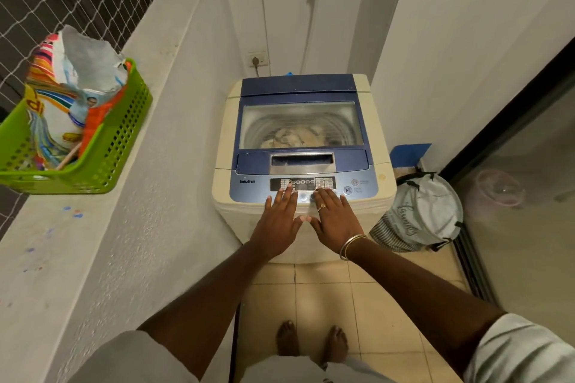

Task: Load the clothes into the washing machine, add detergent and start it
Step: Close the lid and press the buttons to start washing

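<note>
Palms down, the left hand (278, 221) and the right hand (335, 217) lie side by side, both open with straight fingers and holding nothing. Their fingertips rest on the blue control panel (367, 185) of a cream and blue top-loading washing machine (224, 134). The right hand wears a gold ring, with thin metal bangles at the wrist.

"TurboDrum" is printed at the panel's left. A round play/pause button (348, 190) at its right is marked "START", with smaller words too small to read. The lid is down, and through its clear window (342, 115) pale clothes (292, 137) lie in the drum.

To the left, on a white ledge (62, 258), a green perforated plastic basket (124, 134) holds a torn-open, colourful detergent bag (59, 96) whose lettering is mostly hidden. To the right, on the tiled floor (323, 298), a grey fabric hamper (426, 211) bears script that looks like "Laundry".
</note>
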A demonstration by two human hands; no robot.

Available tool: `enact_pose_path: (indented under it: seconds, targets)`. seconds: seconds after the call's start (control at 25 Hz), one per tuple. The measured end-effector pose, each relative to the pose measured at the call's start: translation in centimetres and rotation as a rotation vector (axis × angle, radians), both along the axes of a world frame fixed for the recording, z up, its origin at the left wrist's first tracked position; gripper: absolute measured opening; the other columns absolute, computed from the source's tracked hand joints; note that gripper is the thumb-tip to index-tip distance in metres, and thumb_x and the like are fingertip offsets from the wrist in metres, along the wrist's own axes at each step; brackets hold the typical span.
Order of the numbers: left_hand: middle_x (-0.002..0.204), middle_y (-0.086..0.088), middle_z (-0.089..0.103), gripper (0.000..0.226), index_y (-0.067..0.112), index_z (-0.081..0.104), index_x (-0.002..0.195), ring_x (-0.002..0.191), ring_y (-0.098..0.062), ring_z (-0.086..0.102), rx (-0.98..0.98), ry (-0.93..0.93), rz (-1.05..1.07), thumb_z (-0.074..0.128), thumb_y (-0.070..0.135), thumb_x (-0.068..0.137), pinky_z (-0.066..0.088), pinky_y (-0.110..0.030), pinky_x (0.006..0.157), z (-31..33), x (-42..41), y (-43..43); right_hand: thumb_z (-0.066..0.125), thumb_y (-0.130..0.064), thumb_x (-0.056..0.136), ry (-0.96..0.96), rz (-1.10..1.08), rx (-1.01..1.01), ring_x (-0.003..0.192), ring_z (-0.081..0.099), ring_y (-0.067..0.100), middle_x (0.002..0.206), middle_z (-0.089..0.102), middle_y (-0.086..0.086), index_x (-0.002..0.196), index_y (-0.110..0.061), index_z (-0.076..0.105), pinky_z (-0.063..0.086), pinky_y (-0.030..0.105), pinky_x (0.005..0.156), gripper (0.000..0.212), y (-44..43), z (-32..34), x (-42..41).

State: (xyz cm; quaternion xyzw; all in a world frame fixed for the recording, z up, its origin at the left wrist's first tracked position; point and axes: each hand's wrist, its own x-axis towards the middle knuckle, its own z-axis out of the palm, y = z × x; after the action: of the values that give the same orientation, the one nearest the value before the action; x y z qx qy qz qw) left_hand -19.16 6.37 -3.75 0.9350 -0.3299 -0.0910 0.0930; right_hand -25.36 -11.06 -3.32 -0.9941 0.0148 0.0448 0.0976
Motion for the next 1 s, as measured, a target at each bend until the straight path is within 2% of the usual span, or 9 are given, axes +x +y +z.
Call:
enact_pose_path:
  seconds: [0.24,0.48,0.68,1.0]
  targets:
    - [0.166,-0.007,0.006,0.066,0.015,0.011,0.157,0.153,-0.026,0.006,0.037,0.012,0.026,0.025,0.05,0.103,0.007,-0.047,0.124,0.4,0.1,0.2,0.031,-0.051,0.102,-0.005,-0.006,0.003,0.151,0.019,0.026,0.161,0.026,0.009,0.154,-0.011,0.027,0.02,0.049,0.121,0.066,-0.3,0.5,0.1]
    - [0.166,-0.006,0.006,0.066,0.016,0.011,0.157,0.153,-0.026,0.005,0.027,0.025,0.035,0.028,0.05,0.103,0.004,-0.046,0.123,0.3,-0.2,0.3,0.034,-0.054,0.1,0.08,-0.136,-0.015,0.151,0.014,0.026,0.163,0.018,0.009,0.155,-0.013,0.022,0.018,0.048,0.122,0.07,-3.8,0.0,-0.1]
    - [0.166,-0.005,0.003,0.068,0.016,0.01,0.158,0.153,-0.026,0.002,0.001,0.024,0.033,0.028,0.051,0.103,0.002,-0.045,0.122,0.2,-0.4,-0.1,0.038,-0.057,0.098,0.184,-0.179,-0.074,0.152,0.01,0.028,0.164,0.012,0.01,0.156,-0.009,0.012,0.018,0.051,0.121,0.08,-6.8,-0.1,0.3]
    - [0.166,-0.006,0.003,0.068,0.015,0.01,0.157,0.153,-0.026,0.003,0.002,0.028,0.056,0.027,0.051,0.102,0.0,-0.044,0.121,-0.3,-0.5,-0.6,0.037,-0.06,0.097,0.206,-0.148,-0.147,0.151,0.01,0.027,0.165,0.01,0.004,0.156,-0.017,0.012,0.019,0.057,0.118,0.078,-7.8,-0.4,0.0]
